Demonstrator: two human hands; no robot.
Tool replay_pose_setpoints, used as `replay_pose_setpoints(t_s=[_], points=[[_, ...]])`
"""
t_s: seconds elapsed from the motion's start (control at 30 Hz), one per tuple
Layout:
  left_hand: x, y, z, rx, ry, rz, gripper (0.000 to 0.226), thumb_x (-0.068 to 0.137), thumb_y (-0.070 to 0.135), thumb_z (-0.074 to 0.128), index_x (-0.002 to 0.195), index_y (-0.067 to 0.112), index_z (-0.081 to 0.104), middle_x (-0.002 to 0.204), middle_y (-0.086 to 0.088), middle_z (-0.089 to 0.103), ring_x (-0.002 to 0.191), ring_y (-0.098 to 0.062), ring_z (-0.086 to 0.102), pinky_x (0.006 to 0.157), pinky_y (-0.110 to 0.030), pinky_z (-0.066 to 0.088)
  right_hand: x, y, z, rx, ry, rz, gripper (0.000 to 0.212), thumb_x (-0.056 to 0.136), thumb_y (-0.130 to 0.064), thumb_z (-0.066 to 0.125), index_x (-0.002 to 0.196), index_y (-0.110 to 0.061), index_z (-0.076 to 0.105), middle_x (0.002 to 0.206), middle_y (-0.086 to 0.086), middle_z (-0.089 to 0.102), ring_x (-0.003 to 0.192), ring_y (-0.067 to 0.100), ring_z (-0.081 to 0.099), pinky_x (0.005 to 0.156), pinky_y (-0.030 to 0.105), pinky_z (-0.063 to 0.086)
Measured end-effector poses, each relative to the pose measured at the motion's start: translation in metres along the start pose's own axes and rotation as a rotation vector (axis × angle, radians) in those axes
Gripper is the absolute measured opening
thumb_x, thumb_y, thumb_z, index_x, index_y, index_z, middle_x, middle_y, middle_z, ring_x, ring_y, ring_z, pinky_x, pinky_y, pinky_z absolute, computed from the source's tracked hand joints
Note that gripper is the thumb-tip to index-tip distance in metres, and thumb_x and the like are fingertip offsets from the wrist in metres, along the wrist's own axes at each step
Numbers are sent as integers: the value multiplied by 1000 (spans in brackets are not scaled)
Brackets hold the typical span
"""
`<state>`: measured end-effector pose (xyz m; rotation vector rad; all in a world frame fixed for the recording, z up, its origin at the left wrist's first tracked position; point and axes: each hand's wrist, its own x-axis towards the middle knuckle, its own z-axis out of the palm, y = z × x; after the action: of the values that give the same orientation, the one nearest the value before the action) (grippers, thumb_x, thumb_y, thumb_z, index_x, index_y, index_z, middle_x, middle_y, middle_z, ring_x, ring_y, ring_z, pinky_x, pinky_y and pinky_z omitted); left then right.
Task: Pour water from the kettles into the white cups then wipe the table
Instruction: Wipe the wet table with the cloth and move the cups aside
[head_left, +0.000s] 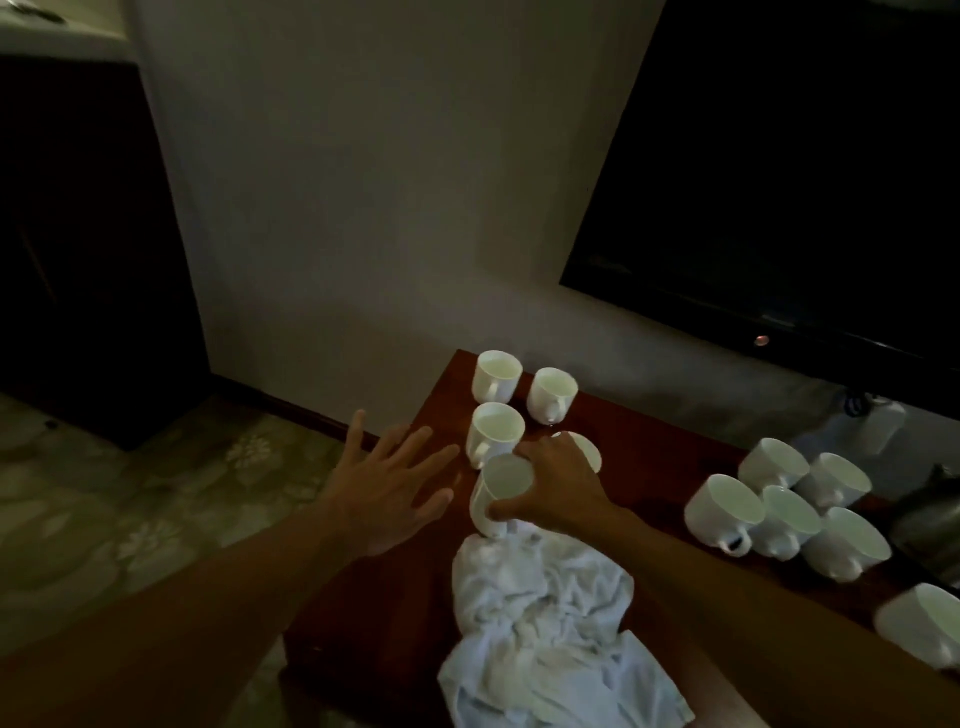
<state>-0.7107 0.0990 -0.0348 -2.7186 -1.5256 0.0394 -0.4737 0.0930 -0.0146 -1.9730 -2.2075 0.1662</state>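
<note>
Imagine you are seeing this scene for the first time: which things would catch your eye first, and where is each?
First the two hands over the table's left end: the right hand grips a white cup by its rim, while the left hand hovers open beside it. Next, the crumpled white cloth lying just in front of that cup. Then the cluster of white cups at the right, pale against the dark red table.

No text, label, brand, number or sign can be read anywhere in this dim view, neither on the cups nor elsewhere.
</note>
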Motion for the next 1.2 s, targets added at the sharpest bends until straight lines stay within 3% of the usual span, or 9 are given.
replay_pose_setpoints(t_s=[0.1, 0.3, 0.43, 0.6, 0.73, 0.8, 0.9, 1.1, 1.2], points=[[-5, -15, 10, -2, 13, -15, 72, 87, 73, -8, 154, 47, -2, 167, 2, 7, 153, -24, 4, 114, -66, -12, 12, -15, 17, -15, 21, 2, 66, 49, -84, 65, 81, -26, 64, 79, -9, 62, 79, 12, 57, 77, 34, 50], [-4, -32, 25, -53, 47, -35, 76, 83, 72, -11, 154, 47, 1, 166, 4, 11, 153, -22, 5, 115, -65, -8, 28, -36, 41, -33, 1, 43, 71, 51, -80, 69, 96, -25, 66, 89, -7, 62, 86, 12, 59, 74, 35, 55], [1, -32, 29, -59, 31, -11, 87, 75, 74, -25, 154, 46, -2, 166, 4, 9, 153, -23, 5, 115, -66, -4, 36, -44, 56, -54, -48, 51, 78, 53, -84, 65, 103, -25, 65, 96, -6, 64, 91, 13, 60, 75, 33, 54], [8, -33, 35, -51, 69, 22, 70, 90, 70, -9, 154, 44, 4, 165, 2, 14, 152, -24, 9, 115, -66, -3, 42, -46, 63, -64, -30, 47, 81, 51, -88, 55, 105, -28, 63, 99, -9, 62, 95, 11, 56, 78, 31, 49], [13, -34, 29, -55, 50, 23, 78, 83, 71, -15, 154, 45, 2, 166, 2, 12, 153, -24, 8, 116, -65, -6, 43, -43, 62, -56, -46, 70, 82, 49, -93, 51, 102, -31, 59, 97, -10, 64, 92, 12, 61, 78, 35, 54], [18, -31, 24, -43, 69, 34, 75, 87, 71, -14, 155, 44, 3, 166, 2, 13, 152, -25, 9, 116, -65, -5, 42, -38, 54, -33, -30, 80, 88, 52, -95, 51, 111, -30, 58, 106, -7, 64, 100, 14, 61, 85, 39, 54], [26, -20, 20, -33, 63, 58, 69, 91, 68, -10, 155, 44, 0, 166, 3, 11, 153, -24, 7, 115, -66, -6, 39, -20, 36, 21, 20, 120, 94, 61, -89, 60, 128, -24, 56, 123, -1, 61, 115, 20, 57, 94, 41, 50], [55, 33, 1, -106, 106, 116, 73, 86, 71, -1, 154, 46, 6, 165, 0, 19, 152, -26, 15, 115, -66, -6, 15, 49, -12, -7, 90, 253, 77, 58, -92, 56, 103, -30, 62, 102, -7, 67, 96, 16, 63, 83, 40, 54], [81, 71, -13, -108, 117, 156, 71, 89, 69, 8, 155, 43, 21, 161, -2, 31, 149, -29, 26, 115, -70, 4, -9, 95, -38, -54, 70, 359, 81, 67, -85, 62, 124, -29, 60, 119, -2, 61, 114, 22, 57, 97, 40, 46]])
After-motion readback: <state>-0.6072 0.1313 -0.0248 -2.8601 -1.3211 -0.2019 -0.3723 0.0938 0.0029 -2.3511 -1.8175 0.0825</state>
